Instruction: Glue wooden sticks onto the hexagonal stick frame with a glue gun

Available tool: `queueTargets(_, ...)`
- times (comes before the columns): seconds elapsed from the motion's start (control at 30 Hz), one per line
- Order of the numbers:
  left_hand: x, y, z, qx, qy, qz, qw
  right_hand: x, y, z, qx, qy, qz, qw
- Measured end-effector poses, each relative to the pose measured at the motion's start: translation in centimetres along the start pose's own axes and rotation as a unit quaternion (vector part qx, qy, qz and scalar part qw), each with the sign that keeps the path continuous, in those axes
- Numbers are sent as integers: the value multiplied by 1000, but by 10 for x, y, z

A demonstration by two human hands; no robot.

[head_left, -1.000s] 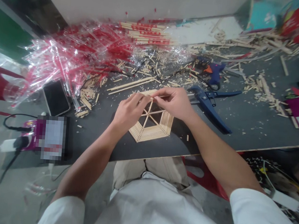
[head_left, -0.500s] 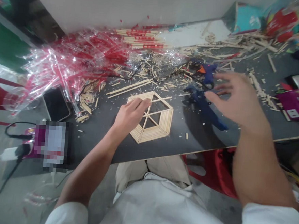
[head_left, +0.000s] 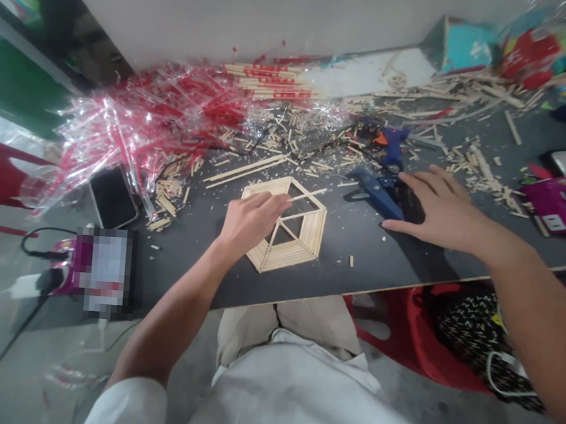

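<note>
Wood scraps and clear-and-red wrappers litter the dark tabletop (head_left: 187, 263) below a pale wall (head_left: 277, 18). The left hand (head_left: 254, 220) pinches a thin stick (head_left: 309, 195) over a hexagonal stick frame (head_left: 289, 258) lying there; the right hand (head_left: 450, 211), thumb and fingers parted, is at blue cutters (head_left: 381, 194).

The hexagonal frame (head_left: 290, 254) I touch looks like bare wood, matt and finely ridged along its sides, and the loose stick (head_left: 308, 196) I pinch has the same dry, dull finish. My blue cutter (head_left: 379, 191) looks smooth with a low sheen, plastic or painted metal I cannot tell, against the dark, matt table (head_left: 344, 232). The wrappers (head_left: 174, 98) are thin, crinkled, glossy plastic, the phone (head_left: 113, 195) smooth and shiny, my shirt (head_left: 290, 393) soft cloth.
</note>
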State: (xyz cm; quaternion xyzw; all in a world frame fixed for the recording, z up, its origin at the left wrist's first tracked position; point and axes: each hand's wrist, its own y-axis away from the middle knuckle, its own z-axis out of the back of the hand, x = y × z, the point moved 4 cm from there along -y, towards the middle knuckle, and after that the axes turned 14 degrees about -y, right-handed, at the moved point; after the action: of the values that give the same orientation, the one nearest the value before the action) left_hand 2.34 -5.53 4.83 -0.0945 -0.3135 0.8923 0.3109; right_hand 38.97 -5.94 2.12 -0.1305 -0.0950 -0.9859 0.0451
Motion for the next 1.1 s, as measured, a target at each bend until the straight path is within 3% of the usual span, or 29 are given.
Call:
queueTargets(0.13,0,-1,1,-5,-3,-3,1000,16,5,2,-54,83,36,994)
queueTargets(0.3,1,-1,-1,28,-40,4,999,42,16,3,-68,115,-11,991)
queueTargets(0.43,3,0,-7,60,-50,19,997,59,23,3,-105,12,-3,994)
queueTargets(0.63,6,3,-8,22,-28,46,998,90,30,25,-184,-160,-53,968)
queueTargets(0.77,6,3,-6,24,-19,51,998,112,36,35,-133,-261,-105,950)
queueTargets(0.87,6,2,-4,13,-18,55,998,132,43,30,-52,-351,-69,932)
queueTargets(0.97,6,3,-3,-2,-28,71,997,151,48,18,5,-376,-44,926)
queueTargets(1.1,9,3,-2,-38,-29,92,995,166,49,3,6,-381,-27,924)
